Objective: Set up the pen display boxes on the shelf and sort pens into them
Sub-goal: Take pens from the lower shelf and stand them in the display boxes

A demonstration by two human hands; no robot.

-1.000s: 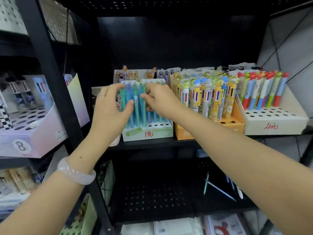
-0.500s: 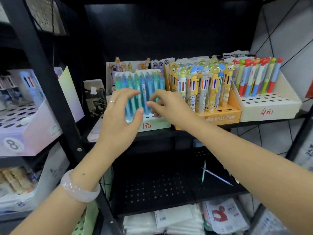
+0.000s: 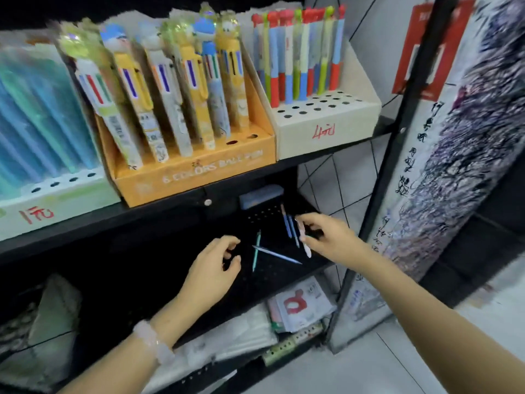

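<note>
Three pen display boxes stand on the upper shelf: a white box of blue-green pens (image 3: 56,194) at left, an orange box of character pens (image 3: 196,172) in the middle, a cream box of red-blue pens (image 3: 326,129) at right. On the lower black shelf (image 3: 159,257) lie loose pens: a teal pen (image 3: 256,253) crossed by a light blue pen (image 3: 277,254), and two blue pens (image 3: 289,226) behind. My right hand (image 3: 326,237) pinches a white pen (image 3: 304,243) above that shelf. My left hand (image 3: 216,268) hovers with loosely curled fingers just left of the crossed pens, holding nothing.
A blue-grey flat box (image 3: 261,196) sits at the back of the lower shelf. Packets and papers (image 3: 298,305) fill the bottom shelf. The black upright post (image 3: 377,194) stands at right, with a printed hanging scroll (image 3: 443,155) beyond it.
Both hands have left the blue-green pens on the upper shelf and dropped to the lower shelf. My right hand has taken hold of a white pen. The view has swung down and right.
</note>
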